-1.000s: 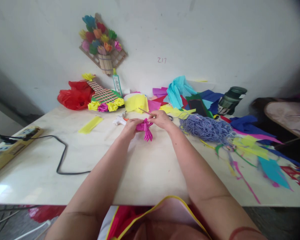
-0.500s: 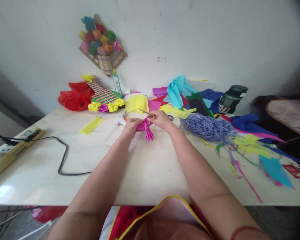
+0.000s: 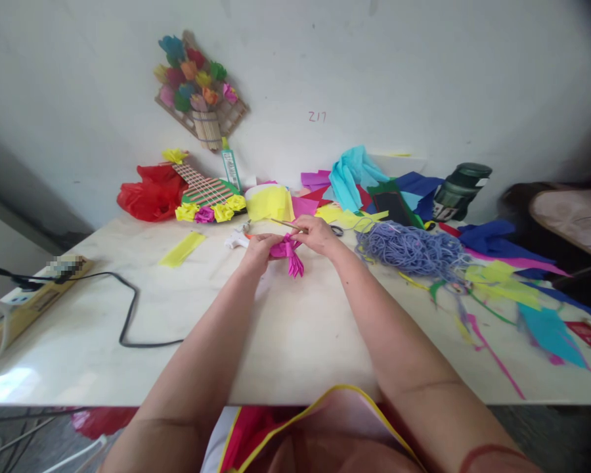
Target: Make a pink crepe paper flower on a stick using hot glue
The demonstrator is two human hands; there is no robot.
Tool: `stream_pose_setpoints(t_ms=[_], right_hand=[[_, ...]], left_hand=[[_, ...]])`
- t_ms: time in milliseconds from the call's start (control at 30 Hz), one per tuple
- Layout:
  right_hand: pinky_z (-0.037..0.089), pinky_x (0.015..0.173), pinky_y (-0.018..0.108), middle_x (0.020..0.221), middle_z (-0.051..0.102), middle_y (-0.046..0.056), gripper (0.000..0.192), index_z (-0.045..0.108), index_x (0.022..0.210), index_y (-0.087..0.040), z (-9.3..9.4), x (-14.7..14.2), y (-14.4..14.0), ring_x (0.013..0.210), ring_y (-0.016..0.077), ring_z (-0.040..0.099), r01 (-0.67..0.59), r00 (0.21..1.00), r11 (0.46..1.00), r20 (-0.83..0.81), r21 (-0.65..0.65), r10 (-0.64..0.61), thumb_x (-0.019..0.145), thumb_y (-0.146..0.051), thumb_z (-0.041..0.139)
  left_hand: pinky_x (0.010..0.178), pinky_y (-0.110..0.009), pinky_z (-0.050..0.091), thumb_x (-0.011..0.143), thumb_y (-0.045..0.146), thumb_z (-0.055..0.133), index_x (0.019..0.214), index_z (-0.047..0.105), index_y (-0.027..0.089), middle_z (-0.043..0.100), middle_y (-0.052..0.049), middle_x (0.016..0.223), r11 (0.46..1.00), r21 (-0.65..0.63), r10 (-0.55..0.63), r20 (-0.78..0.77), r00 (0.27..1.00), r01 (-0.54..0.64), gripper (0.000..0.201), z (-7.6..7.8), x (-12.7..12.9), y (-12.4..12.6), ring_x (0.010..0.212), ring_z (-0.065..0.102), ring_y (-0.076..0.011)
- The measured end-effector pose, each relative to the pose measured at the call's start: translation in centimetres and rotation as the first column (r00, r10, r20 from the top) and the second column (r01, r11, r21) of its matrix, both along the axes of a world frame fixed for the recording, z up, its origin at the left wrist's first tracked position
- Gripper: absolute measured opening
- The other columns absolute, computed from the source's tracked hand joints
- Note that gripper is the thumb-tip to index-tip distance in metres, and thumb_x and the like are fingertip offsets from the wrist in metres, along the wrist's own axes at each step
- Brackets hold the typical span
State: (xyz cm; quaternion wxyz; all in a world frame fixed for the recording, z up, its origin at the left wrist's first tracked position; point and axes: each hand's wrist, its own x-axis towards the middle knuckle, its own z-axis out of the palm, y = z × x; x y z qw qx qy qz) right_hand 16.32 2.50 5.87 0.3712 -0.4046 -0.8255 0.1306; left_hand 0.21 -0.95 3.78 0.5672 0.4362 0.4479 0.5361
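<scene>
Both hands meet over the middle of the white table. My left hand pinches one side of a folded pink paper piece, whose cut strips hang down toward the table. My right hand grips the other side of the pink paper together with a thin wooden stick that points up and to the left. A white glue gun lies just behind my left hand.
Coloured paper sheets and scraps cover the back and right of the table, beside a tangle of purple cord. A green flask stands at back right. A power strip and black cable lie left. Paper-flower crafts and a red bag sit by the wall.
The hands stay in nearly the same place on the pink paper and the stick; only the view has shifted slightly.
</scene>
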Motion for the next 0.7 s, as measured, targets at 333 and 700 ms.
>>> stream_pose_setpoints(t_ms=[333,700], right_hand=[[0.038,0.065,0.023,0.076,0.06,0.001,0.004,0.067,0.069,-0.017,-0.19,0.09,0.15,0.072,0.0127,0.054,-0.02,1.0,1.0,-0.019,0.013,0.02,0.071,-0.017,0.063],[0.036,0.064,0.023,0.07,0.06,0.0,0.003,0.067,0.069,-0.016,0.11,-0.04,-0.18,0.069,0.0124,0.053,0.009,0.999,0.999,-0.035,-0.034,-0.01,0.07,-0.017,0.064]], left_hand=[[0.053,-0.023,0.045,0.058,0.019,0.064,0.1,0.066,0.018,0.066,-0.001,0.068,0.996,0.077,-0.037,-0.026,0.999,0.039,0.042,0.6,0.02,-0.26,0.054,0.059,-0.0129],[0.055,-0.025,0.047,0.061,0.029,0.065,0.085,0.066,0.012,0.069,-0.008,0.071,0.997,0.062,-0.053,-0.036,0.998,0.055,0.03,0.67,-0.22,-0.16,0.061,0.064,-0.0173]])
